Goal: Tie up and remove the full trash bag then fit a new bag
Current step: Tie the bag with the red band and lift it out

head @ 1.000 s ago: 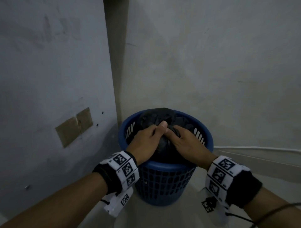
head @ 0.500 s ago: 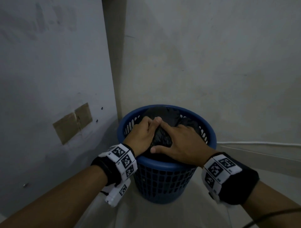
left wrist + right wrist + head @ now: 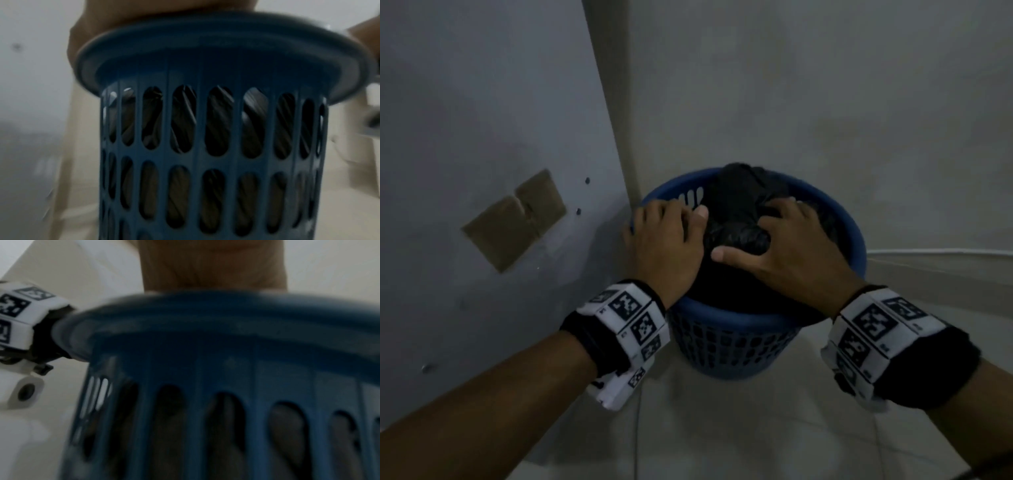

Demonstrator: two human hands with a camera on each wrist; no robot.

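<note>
Head view alone shows the left hand [image 3: 666, 246] spread on the bin [image 3: 858, 240] rim and the right hand [image 3: 792, 246] gripping the crumpled black bag [image 3: 736, 205] bunched inside; wrist views show only slotted blue wall and bag folds behind it.

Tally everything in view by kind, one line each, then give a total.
Blue basket: 1
Black trash bag: 1
Hands: 2, left hand, right hand
Marker wristbands: 2, and
Brown wall patches: 2
Total: 8
</note>
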